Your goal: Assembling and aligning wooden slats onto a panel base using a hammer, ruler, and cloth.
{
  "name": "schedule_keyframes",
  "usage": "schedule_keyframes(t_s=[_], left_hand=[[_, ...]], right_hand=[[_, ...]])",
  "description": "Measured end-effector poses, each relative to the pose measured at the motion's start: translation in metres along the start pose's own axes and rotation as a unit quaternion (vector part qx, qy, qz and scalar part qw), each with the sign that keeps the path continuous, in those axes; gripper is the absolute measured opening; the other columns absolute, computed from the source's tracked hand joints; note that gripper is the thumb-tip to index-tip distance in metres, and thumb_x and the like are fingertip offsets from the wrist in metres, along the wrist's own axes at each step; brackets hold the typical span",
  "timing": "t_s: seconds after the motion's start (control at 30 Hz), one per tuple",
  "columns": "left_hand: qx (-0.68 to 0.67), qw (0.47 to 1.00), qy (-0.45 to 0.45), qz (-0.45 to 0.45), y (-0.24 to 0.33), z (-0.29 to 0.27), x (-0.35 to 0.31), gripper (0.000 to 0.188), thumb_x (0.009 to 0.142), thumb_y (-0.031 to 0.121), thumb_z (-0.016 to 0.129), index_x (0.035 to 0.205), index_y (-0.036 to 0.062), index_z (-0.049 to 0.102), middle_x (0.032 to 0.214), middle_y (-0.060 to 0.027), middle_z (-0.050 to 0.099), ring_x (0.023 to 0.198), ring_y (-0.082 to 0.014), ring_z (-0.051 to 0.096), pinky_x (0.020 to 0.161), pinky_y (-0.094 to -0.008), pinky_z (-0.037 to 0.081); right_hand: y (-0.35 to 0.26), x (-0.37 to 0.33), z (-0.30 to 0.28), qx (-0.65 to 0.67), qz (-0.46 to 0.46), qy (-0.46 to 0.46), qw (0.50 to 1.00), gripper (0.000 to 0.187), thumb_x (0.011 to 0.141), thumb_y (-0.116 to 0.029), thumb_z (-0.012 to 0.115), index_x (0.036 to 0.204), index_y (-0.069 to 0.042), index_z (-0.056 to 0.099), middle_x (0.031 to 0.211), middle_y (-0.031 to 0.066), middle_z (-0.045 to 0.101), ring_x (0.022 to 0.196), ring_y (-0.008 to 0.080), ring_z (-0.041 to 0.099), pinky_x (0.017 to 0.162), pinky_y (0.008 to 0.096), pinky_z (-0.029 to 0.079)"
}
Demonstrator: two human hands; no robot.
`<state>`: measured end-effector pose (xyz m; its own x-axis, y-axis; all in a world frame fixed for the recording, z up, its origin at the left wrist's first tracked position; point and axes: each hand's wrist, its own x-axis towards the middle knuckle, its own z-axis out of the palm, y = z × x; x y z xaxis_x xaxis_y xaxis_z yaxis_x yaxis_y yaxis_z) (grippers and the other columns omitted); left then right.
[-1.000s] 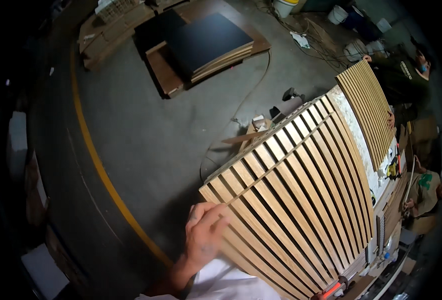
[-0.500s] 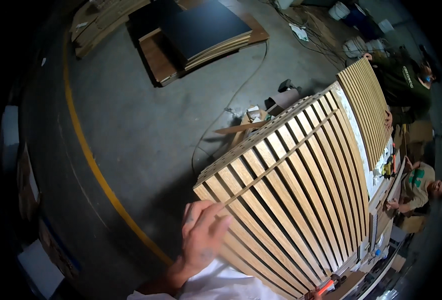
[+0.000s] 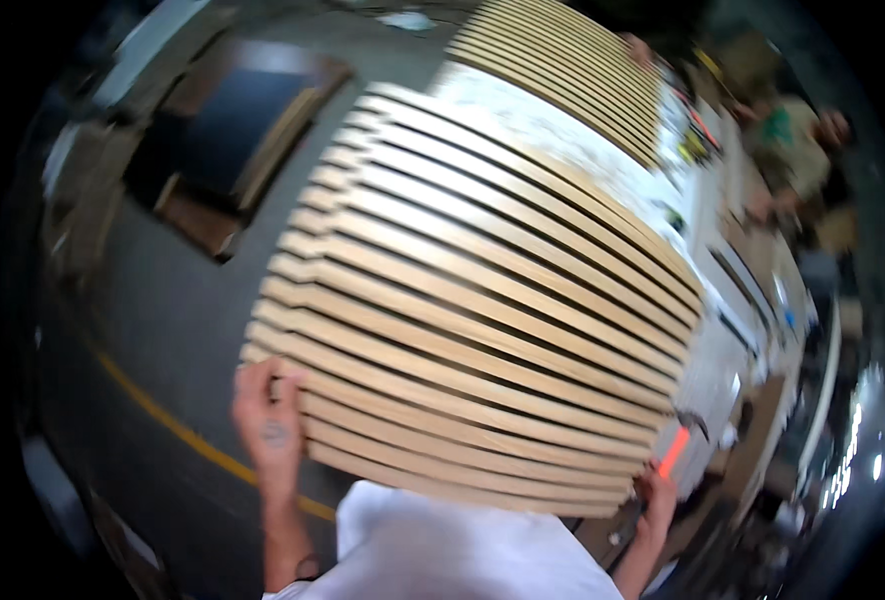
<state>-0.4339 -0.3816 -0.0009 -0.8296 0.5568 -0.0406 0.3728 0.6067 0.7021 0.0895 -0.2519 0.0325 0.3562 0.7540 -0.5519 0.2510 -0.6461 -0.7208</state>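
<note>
Just beyond the white shirt [image 3: 453,555]: slatted wooden panel [image 3: 463,272], face up
Slats [image 3: 413,195]: set in parallel rows, dark gaps between; work left cannot be told
Left hand [image 3: 270,405]: fingers partly curled at the near-left edge, grip unclear
Right hand [image 3: 655,492]: near-right corner, by an orange handle [image 3: 675,452]; fingers' opening and hold cannot be told

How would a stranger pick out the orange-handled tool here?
Start with the big slatted wooden panel filling the middle of the view. Go to its lower right corner, by the person's right hand. Just above that hand in the picture is the orange-handled tool, its bright handle and dark head standing out beside pale slats.
</note>
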Motion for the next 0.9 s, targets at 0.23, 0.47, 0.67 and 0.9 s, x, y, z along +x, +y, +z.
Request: schedule_keyframes(t_s=[0.23, 0.47, 0.67, 0.9], left_hand=[[0.021, 0.999, -0.042, -0.017, -0.036, -0.011, 0.002, 0.031, 0.093, 0.019, 0.065, 0.110, -0.0060, 0.062, 0.098, -0.0085, 0.063, 0.087, -0.0143, 0.058, 0.082, -0.0281, 0.047], [0.076, 0.997, -0.023, -0.013, -0.030, -0.007, 0.001, 0.040, 0.093, 0.027, 0.066, 0.113, -0.0073, 0.063, 0.101, -0.0125, 0.066, 0.091, -0.0189, 0.061, 0.084, -0.0309, 0.047], [0.089, 0.995, -0.033, -0.024, -0.030, -0.010, 0.004, 0.037, 0.092, 0.027, 0.066, 0.109, -0.0061, 0.065, 0.099, -0.0133, 0.068, 0.088, -0.0198, 0.062, 0.082, -0.0323, 0.048], [0.062, 0.998, -0.022, 0.012, -0.032, -0.008, 0.006, 0.035, 0.092, 0.026, 0.066, 0.107, -0.0062, 0.064, 0.095, -0.0135, 0.068, 0.086, -0.0202, 0.063, 0.081, -0.0326, 0.048]], right_hand=[[0.015, 0.000, -0.003, 0.097, 0.038, -0.047, 0.993, 0.043, 0.081, 0.002, 0.062, 0.123, 0.009, 0.058, 0.092, 0.0015, 0.064, 0.061, 0.0026, 0.047, 0.055, 0.0165, 0.035], [0.024, -0.011, -0.012, 0.133, -0.015, -0.060, 0.989, 0.046, 0.082, 0.011, 0.051, 0.128, 0.014, 0.051, 0.120, 0.0172, 0.063, 0.107, 0.0171, 0.063, 0.090, 0.0243, 0.049], [0.031, -0.006, -0.013, 0.157, 0.003, -0.066, 0.985, 0.044, 0.082, 0.010, 0.052, 0.126, 0.014, 0.052, 0.115, 0.0154, 0.065, 0.101, 0.0153, 0.064, 0.087, 0.0237, 0.049], [0.036, -0.013, -0.012, 0.182, 0.015, -0.059, 0.981, 0.044, 0.081, 0.007, 0.055, 0.124, 0.008, 0.059, 0.100, 0.0024, 0.065, 0.081, 0.0031, 0.056, 0.070, 0.0158, 0.041]])
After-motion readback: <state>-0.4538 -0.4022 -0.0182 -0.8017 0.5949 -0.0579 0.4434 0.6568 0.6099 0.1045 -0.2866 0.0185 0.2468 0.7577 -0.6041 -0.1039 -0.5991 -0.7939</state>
